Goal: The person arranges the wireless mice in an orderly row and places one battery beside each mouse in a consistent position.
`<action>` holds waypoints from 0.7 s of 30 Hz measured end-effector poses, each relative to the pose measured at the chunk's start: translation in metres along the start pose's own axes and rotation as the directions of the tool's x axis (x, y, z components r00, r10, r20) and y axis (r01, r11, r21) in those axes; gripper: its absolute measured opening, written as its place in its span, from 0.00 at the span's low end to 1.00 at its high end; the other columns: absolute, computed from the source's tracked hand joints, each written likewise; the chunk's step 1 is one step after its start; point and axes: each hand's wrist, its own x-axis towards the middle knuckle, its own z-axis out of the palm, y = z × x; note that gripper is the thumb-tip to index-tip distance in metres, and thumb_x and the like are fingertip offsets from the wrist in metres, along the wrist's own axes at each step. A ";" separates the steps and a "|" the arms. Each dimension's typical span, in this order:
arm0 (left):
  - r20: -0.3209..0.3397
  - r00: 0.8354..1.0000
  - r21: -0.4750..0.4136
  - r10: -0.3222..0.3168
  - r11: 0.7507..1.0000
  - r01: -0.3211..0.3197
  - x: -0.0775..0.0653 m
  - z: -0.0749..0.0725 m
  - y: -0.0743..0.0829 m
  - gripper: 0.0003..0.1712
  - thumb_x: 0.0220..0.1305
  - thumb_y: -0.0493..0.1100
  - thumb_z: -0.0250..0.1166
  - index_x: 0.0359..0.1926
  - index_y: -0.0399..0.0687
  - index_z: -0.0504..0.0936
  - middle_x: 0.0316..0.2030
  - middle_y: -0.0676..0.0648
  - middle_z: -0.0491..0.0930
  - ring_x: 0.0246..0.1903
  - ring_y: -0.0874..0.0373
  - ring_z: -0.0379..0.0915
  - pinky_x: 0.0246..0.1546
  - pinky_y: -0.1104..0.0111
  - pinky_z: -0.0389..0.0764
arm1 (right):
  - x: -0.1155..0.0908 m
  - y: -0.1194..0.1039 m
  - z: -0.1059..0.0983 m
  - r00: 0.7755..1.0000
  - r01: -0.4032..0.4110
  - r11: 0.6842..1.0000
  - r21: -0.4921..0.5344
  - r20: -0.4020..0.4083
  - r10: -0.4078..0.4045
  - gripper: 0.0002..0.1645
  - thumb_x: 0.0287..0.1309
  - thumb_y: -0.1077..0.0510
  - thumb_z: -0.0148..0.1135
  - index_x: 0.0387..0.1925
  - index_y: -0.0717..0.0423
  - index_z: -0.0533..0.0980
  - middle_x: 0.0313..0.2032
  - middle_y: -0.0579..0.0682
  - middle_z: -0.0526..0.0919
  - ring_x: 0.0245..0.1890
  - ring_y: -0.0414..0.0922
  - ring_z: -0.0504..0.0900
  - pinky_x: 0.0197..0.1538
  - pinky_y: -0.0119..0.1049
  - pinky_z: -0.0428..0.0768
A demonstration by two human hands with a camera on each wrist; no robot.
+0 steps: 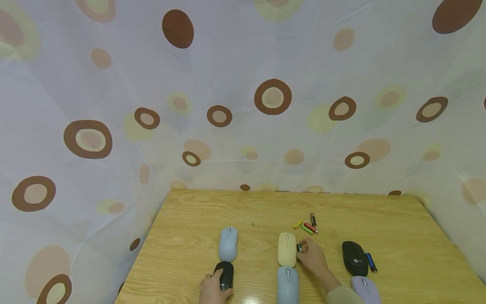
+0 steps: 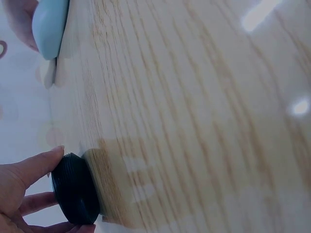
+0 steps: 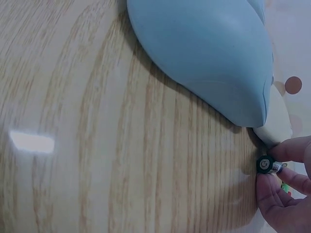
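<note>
My left hand [image 1: 212, 289] grips a black computer mouse [image 1: 227, 272] near the table's front, thumb on one side and fingers on the other. In the left wrist view the black mouse [image 2: 75, 189] stands close to the wood surface. Between thumb and fingers, my right hand [image 1: 314, 258] pinches a small dark green battery [image 1: 299, 248] beside a cream mouse [image 1: 287, 250]. The right wrist view shows the battery [image 3: 265, 164] end-on, near the table. Touching the cream mouse's near end is a blue mouse [image 1: 287, 283].
Another light-blue mouse [image 1: 228, 244] lies just beyond the black one. Several loose batteries [image 1: 310, 228] lie behind my right hand. Farther right are a larger black mouse [image 1: 355, 258], a blue battery [image 1: 371, 262] and a lilac mouse [image 1: 366, 289]. Patterned cloth [image 1: 243, 139] surrounds the wooden table [image 1: 205, 207].
</note>
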 end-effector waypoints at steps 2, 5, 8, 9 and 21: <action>0.000 1.000 0.000 -0.004 1.000 0.004 0.000 0.000 0.000 0.30 0.40 0.41 0.75 0.47 0.35 0.77 0.32 0.32 0.73 0.33 0.38 0.71 0.33 0.49 0.74 | 0.000 0.000 0.000 1.000 0.002 1.000 0.000 0.004 -0.002 0.18 0.42 0.68 0.60 0.39 0.69 0.71 0.19 0.47 0.69 0.18 0.40 0.65 0.22 0.31 0.62; 0.003 1.000 -0.002 -0.007 1.000 0.007 0.000 0.000 0.000 0.30 0.40 0.41 0.75 0.47 0.35 0.77 0.32 0.32 0.73 0.33 0.38 0.71 0.33 0.49 0.74 | 0.000 0.000 0.000 1.000 0.007 1.000 0.003 0.008 -0.007 0.18 0.42 0.68 0.60 0.40 0.69 0.71 0.20 0.48 0.69 0.19 0.41 0.65 0.23 0.32 0.63; 0.005 1.000 -0.002 -0.012 1.000 0.012 0.000 0.000 0.001 0.30 0.40 0.41 0.75 0.47 0.35 0.77 0.32 0.32 0.73 0.33 0.38 0.71 0.33 0.49 0.74 | 0.000 0.001 0.000 1.000 0.003 1.000 0.003 0.011 -0.003 0.18 0.43 0.68 0.60 0.40 0.69 0.71 0.20 0.48 0.70 0.20 0.41 0.65 0.23 0.32 0.63; 0.005 1.000 -0.001 -0.013 1.000 0.013 0.000 0.000 0.001 0.30 0.40 0.41 0.75 0.47 0.35 0.77 0.32 0.32 0.73 0.33 0.38 0.71 0.33 0.49 0.74 | 0.000 0.001 0.000 1.000 0.000 1.000 0.004 0.012 0.000 0.18 0.43 0.68 0.60 0.40 0.69 0.71 0.20 0.48 0.70 0.20 0.41 0.65 0.23 0.33 0.63; -0.007 1.000 0.014 -0.010 1.000 0.010 0.000 0.000 0.001 0.31 0.39 0.41 0.75 0.47 0.36 0.77 0.32 0.33 0.73 0.33 0.38 0.72 0.33 0.50 0.74 | -0.001 -0.001 -0.001 1.000 0.000 1.000 0.007 0.011 0.000 0.18 0.44 0.67 0.61 0.40 0.69 0.71 0.22 0.49 0.72 0.22 0.42 0.68 0.24 0.33 0.65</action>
